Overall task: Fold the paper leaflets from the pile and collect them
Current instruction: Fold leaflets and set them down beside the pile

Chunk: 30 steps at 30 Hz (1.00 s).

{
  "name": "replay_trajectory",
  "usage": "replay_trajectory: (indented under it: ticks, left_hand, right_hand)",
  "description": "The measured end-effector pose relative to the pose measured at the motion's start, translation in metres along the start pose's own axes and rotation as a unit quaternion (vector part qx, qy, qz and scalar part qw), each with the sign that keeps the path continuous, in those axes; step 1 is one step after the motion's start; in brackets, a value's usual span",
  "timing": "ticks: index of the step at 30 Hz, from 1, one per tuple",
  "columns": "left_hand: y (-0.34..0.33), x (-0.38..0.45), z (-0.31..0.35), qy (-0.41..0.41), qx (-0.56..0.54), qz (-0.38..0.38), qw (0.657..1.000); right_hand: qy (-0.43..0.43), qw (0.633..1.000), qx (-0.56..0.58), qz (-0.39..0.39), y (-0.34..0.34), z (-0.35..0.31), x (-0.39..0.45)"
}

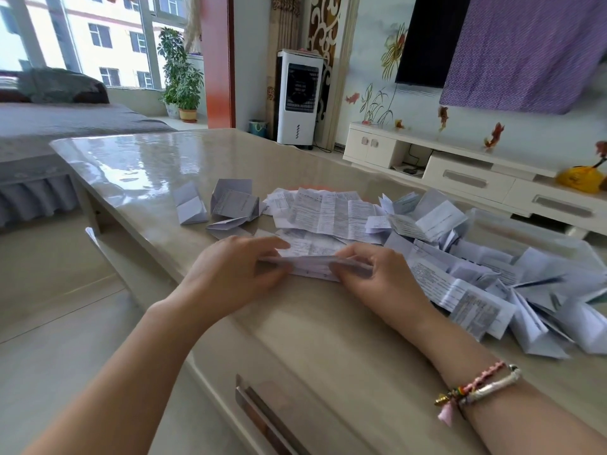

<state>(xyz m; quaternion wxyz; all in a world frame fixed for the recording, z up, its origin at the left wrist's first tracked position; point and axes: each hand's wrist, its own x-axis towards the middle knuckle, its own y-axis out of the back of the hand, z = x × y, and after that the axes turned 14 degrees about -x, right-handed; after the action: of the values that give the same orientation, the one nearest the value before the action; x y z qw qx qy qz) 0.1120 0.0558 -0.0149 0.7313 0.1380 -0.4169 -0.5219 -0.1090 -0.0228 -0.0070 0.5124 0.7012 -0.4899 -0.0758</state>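
1. Leaflet – on the desk, just in front of the unfolded pile.
2. Left hand, right hand – each grip pinched one end of it.
3. Folded leaflets – left of the pile.

Both hands pinch a leaflet on the table

white air cooler, potted plant, television
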Motion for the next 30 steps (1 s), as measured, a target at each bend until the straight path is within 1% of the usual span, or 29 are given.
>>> replay_trajectory:
  ticks: [2,4,6,9,11,12,14,16,19,22,25,30]
  left_hand:
    - [0.003,0.0,-0.001,0.048,-0.07,0.061,0.995]
    - [0.007,0.001,-0.002,0.084,-0.104,0.116,0.984]
    - [0.009,0.001,0.0,0.094,-0.112,0.135,0.98]
    - [0.007,0.0,0.005,0.103,-0.068,0.101,0.987]
    - [0.001,-0.001,0.006,0.096,-0.007,0.081,0.992]
    - [-0.002,-0.002,0.007,0.081,0.03,0.082,0.993]
    - [-0.007,-0.002,0.008,0.023,0.089,0.083,0.992]
    - [-0.013,-0.003,0.009,-0.022,0.087,0.056,0.994]
    - [-0.022,-0.006,0.014,-0.022,0.018,-0.023,0.999]
    - [-0.026,-0.01,0.02,0.018,0.052,-0.091,0.994]
    - [-0.023,-0.011,0.022,0.035,0.078,-0.106,0.991]
    - [-0.021,-0.009,0.017,0.055,0.067,-0.091,0.992]
  right_hand:
    - [-0.02,0.998,0.059,0.026,0.004,0.001,0.001]
    - [-0.044,0.993,0.099,0.048,0.006,0.002,0.003]
    - [-0.074,0.991,0.092,0.06,0.005,0.006,0.005]
    - [-0.104,0.994,-0.006,0.046,0.002,0.009,0.005]
    - [-0.113,0.99,-0.08,0.026,-0.001,0.01,0.004]
    - [-0.11,0.987,-0.118,0.014,-0.002,0.009,0.004]
    - [-0.092,0.978,-0.185,0.004,-0.004,0.006,0.003]
    - [-0.069,0.97,-0.232,0.019,-0.005,0.006,0.003]
    - [-0.037,0.966,-0.254,0.039,-0.006,0.006,0.004]
    - [0.01,0.973,-0.231,0.028,-0.007,0.006,0.003]
    - [0.024,0.977,-0.212,-0.015,-0.007,0.002,-0.001]
    - [0.056,0.965,-0.256,-0.007,-0.006,-0.002,-0.003]
